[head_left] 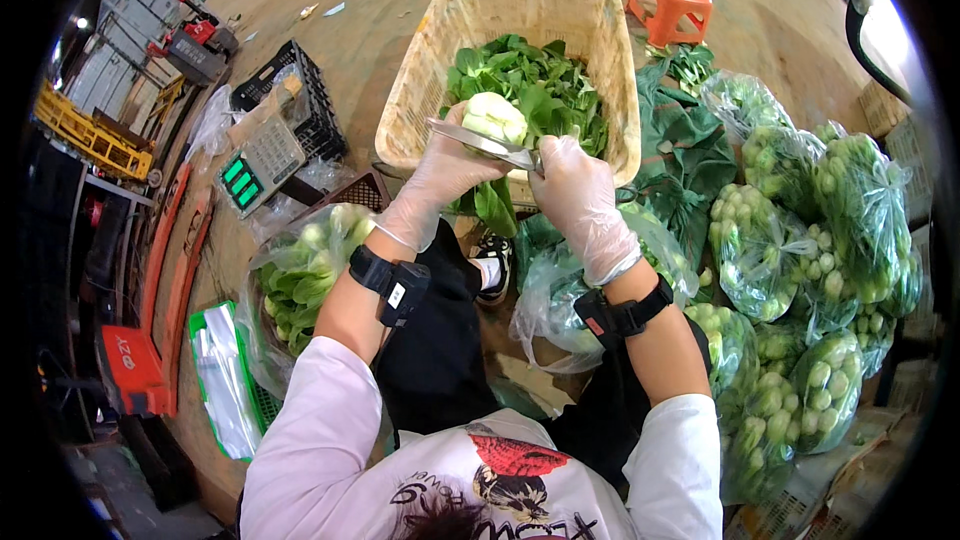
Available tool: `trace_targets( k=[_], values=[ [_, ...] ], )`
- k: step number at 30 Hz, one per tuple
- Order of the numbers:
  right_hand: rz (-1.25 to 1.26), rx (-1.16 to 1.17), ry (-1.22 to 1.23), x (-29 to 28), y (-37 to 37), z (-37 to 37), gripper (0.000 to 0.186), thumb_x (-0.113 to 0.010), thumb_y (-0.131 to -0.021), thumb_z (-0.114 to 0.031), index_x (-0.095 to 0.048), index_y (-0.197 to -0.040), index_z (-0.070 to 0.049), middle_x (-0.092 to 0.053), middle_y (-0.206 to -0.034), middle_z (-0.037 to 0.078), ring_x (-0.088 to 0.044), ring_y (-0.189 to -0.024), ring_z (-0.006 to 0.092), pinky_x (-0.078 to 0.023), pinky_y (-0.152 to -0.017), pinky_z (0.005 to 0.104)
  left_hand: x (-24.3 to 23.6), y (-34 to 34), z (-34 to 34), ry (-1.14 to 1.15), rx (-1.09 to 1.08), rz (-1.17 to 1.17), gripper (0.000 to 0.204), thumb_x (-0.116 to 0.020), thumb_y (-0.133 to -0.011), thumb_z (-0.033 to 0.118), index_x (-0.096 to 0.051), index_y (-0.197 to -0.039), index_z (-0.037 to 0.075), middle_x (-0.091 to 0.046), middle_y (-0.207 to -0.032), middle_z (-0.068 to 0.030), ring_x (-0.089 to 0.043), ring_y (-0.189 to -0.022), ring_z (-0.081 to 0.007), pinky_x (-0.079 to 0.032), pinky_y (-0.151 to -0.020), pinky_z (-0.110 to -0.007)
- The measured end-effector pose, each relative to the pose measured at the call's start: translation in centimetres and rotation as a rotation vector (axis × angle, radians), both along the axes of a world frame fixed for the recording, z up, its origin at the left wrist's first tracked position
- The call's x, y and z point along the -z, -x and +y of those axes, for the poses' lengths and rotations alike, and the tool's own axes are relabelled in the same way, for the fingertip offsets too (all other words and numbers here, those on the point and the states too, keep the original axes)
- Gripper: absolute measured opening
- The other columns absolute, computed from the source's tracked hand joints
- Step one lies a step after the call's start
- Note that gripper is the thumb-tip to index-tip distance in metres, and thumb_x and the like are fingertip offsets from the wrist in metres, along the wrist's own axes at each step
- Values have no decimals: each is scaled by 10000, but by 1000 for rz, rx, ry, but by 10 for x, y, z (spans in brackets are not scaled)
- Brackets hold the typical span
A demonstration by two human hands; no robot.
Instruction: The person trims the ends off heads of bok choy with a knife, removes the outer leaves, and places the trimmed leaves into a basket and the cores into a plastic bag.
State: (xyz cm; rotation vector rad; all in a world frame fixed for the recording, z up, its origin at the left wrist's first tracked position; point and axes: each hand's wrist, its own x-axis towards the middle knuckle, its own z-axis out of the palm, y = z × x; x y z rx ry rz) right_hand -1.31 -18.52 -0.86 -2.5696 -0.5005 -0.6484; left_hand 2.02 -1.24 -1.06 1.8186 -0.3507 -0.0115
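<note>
My left hand [450,162], in a clear glove, is closed round a head of bok choy [495,117], its pale base turned up and some green leaves hanging below. In my gloved right hand [580,185] is a knife [487,144], gripped by the handle. Its blade lies across the front of the bok choy base, close to my left fingers; whether it touches cannot be made out. Both hands are over the near rim of a worn cream plastic crate [413,90], which holds loose green leaves [540,80].
Bagged bok choy [755,240] crowds the right side; another open bag [310,275] stands left. A digital scale [262,162] sits by a black crate [318,100]. An orange stool [670,5] is beyond the cream crate. A green basket [222,380] holds plastic bags.
</note>
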Motion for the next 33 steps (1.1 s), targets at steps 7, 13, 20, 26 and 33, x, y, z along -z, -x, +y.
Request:
trace_targets(
  k=[7,13,20,26,33],
  values=[
    [-53,-18,34,9,1,-7,98,-546,-781,-147,-494,-782,-64,-548,-695,104,-603,-597,281,-497,-495,375,-4,6,-6,-14,16,-5,726,-823,-579,83,-386,-1155,5,-592,-1047,-78,-572,-965,-148,-483,-841,-297],
    [-62,5,51,6,-5,-6,94,-542,-785,-147,-489,-774,-71,-549,-689,100,-603,-580,278,-504,-499,370,-3,5,-6,-27,4,-73,683,-792,-592,61,-399,-1147,4,-585,-1057,-76,-573,-959,-146,-477,-845,-293],
    [327,97,300,45,-41,-58,93,-563,-785,-152,-610,-812,-77,-628,-804,133,-638,-694,311,-527,-604,381,-21,7,-14,36,-37,116,625,-762,-600,66,-458,-1140,-15,-580,-1061,-64,-571,-949,-144,-466,-850,-278],
    [664,152,585,43,-66,-89,153,-549,-774,-116,-678,-819,-45,-651,-895,191,-640,-824,329,-522,-719,387,-1,-10,4,-6,-60,113,710,-799,-594,91,-440,-1197,-16,-579,-1055,-63,-564,-951,-146,-462,-847,-277],
    [757,-234,-680,-33,-21,-37,589,-733,-700,-341,-563,-1159,-13,-653,-931,173,-635,-792,212,-493,-720,309,-7,-10,-1,213,151,234,646,-807,-620,89,-484,-1177,33,-590,-1059,-37,-559,-968,-131,-455,-853,-280]
  ],
)
